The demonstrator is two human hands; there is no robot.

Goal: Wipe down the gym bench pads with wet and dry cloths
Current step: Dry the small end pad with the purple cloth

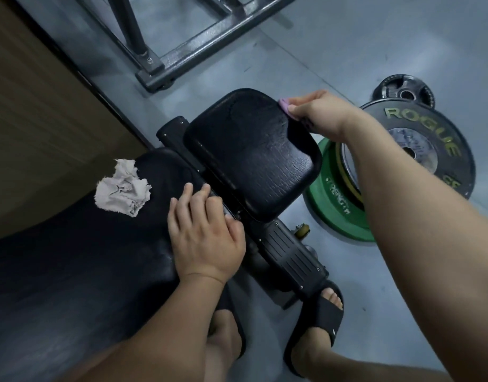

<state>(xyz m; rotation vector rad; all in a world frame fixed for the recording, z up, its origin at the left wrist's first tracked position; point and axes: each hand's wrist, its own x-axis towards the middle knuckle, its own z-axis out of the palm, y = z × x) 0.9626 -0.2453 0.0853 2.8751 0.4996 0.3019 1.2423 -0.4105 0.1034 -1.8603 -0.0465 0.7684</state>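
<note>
Right hand [317,114]: grips purple cloth [285,104] at seat pad's [253,150] far right edge; pad runs back toward body.
Left hand [207,235]: open, flat on back pad [72,257]; grey cloth [123,187] just beside.

Cracked black vinyl seat pad [253,150] — slight sheen.
Crumpled frayed grey cloth [123,187] matt; dark steel rack frame [198,48] speckled; green rubber plate [333,205] dull.

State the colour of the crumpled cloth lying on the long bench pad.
Pale grey cloth, seen in the head view.

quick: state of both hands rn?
Left hand: open, empty, flat on the back pad.
Right hand: closed on the purple cloth, at the seat pad edge.
</note>
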